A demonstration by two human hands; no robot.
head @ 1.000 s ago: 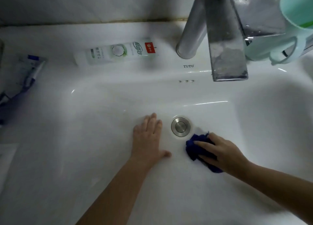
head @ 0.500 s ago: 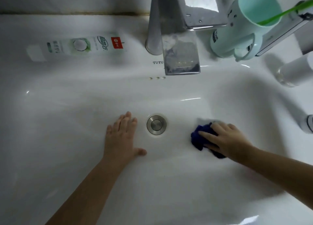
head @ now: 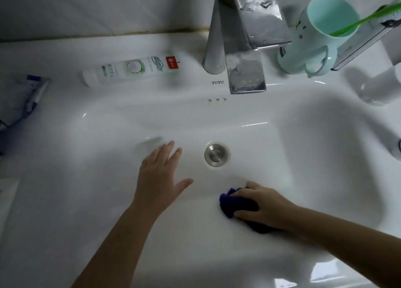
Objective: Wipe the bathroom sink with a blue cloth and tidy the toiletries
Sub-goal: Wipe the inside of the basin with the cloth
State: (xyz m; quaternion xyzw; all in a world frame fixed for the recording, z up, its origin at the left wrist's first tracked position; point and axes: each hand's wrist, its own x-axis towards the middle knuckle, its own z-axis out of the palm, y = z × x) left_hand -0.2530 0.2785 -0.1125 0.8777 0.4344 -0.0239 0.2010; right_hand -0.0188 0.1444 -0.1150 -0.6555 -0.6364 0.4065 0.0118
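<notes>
The white sink (head: 314, 149) fills the view, with a steel drain plug (head: 216, 154) in its middle. My right hand (head: 263, 205) presses a crumpled dark blue cloth (head: 230, 203) onto the basin floor, below and right of the drain. My left hand (head: 161, 176) lies flat in the basin left of the drain, fingers spread, holding nothing. A white and green toothpaste tube (head: 132, 69) lies on the back ledge. A blue and white tube (head: 28, 97) rests on the left ledge. A mint cup (head: 314, 42) with a green toothbrush (head: 364, 21) stands at the back right.
A chrome faucet (head: 243, 49) rises at the back centre, its spout overhanging the basin. A white bottle (head: 379, 86) stands on the right ledge, and another white object (head: 398, 146) shows at the right edge. A metal shelf edge (head: 368, 40) crosses the top right corner.
My right hand has slid the cloth from right of the drain down toward the basin's front. My left hand lifted its fingers slightly. The view shifted.
</notes>
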